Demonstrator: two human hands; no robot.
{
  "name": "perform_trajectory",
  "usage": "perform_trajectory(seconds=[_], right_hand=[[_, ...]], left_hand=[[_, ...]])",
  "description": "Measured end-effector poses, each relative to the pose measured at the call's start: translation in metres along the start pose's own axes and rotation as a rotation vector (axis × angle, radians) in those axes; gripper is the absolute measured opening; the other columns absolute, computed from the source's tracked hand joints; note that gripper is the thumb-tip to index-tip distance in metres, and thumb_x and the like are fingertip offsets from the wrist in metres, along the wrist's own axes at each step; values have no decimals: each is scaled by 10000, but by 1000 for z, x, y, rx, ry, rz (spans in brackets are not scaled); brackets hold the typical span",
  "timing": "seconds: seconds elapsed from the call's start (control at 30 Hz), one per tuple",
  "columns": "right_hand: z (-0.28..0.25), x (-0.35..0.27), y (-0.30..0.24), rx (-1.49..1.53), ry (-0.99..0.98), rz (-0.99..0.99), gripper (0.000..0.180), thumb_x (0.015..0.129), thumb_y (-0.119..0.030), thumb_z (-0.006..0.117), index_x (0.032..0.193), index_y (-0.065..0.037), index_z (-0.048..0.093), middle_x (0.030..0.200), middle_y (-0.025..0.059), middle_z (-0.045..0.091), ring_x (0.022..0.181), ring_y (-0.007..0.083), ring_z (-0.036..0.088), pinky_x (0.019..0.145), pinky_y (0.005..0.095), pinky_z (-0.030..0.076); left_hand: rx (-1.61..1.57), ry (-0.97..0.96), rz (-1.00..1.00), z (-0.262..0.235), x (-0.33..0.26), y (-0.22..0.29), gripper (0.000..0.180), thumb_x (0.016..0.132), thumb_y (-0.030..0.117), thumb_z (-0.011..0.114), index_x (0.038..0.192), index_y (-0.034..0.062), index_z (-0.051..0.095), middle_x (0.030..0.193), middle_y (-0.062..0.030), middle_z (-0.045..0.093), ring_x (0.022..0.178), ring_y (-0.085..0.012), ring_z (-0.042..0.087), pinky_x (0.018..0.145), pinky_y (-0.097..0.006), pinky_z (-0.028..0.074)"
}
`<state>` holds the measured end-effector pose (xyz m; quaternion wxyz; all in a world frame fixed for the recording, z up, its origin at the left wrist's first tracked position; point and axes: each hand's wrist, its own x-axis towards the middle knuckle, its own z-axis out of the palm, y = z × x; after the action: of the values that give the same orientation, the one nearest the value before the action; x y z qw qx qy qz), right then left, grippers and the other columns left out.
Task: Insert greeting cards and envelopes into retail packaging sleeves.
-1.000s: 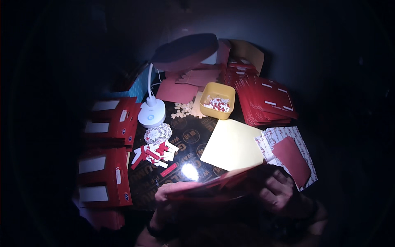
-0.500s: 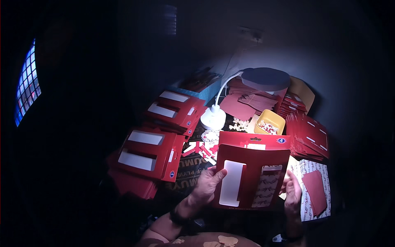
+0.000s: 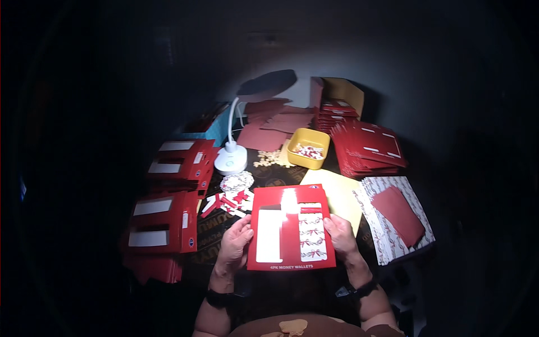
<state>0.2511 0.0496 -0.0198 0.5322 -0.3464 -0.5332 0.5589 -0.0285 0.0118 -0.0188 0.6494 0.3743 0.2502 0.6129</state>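
A flat red cardboard package with two cut-out windows is held upright in front of me. Its left window shows plain white; behind the right one lies a white sheet printed with bows and sprigs. My left hand grips the left edge, thumb toward the front. On the opposite edge, my right hand is closed in the same way. The fingers behind the package are hidden. Just beyond it, to the left, lies a heap of small red and white paper pieces.
Red windowed packages are stacked at left, near a white lamp. Beyond are a yellow bin of small pieces and dark red paper sheets. Red card stacks, patterned sheets and a red envelope lie right.
My view has swung right. The package's front and back, apart at the top before, now lie closer together. My right hand has moved onto its right edge; my left still holds the left edge.
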Motion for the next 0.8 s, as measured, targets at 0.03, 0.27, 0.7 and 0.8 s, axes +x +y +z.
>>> perform_trajectory(seconds=[0.03,0.27,0.7,0.8], right_hand=[[-1,1,0,14,-12,-9,236,1025,-147,470,1064,51,592,929,73,675,803,102,628,729,255,515],[-4,-6,6,41,24,2,246,1035,-155,459,1085,43,595,969,83,683,828,110,645,751,251,527],[6,-13,-5,71,-3,-23,263,1034,-151,458,1132,63,575,997,90,685,860,114,648,779,248,525],[5,-13,0,4,10,-71,261,1034,-157,459,1119,60,577,987,85,682,864,101,637,776,246,522]], left_hand=[[43,-9,14,6,-1,2,468,962,-28,445,1411,-88,331,1250,-174,582,1109,-183,607,965,-304,499],[100,8,55,14,-3,3,484,934,-85,393,1413,-94,322,1301,-193,544,1178,-210,573,1017,-324,477],[78,-19,91,8,-6,1,498,943,-67,419,1427,-102,306,1320,-195,535,1203,-210,560,1031,-322,466],[79,15,79,11,-5,2,508,946,-53,438,1432,-110,299,1317,-189,539,1199,-208,567,1024,-324,472]])
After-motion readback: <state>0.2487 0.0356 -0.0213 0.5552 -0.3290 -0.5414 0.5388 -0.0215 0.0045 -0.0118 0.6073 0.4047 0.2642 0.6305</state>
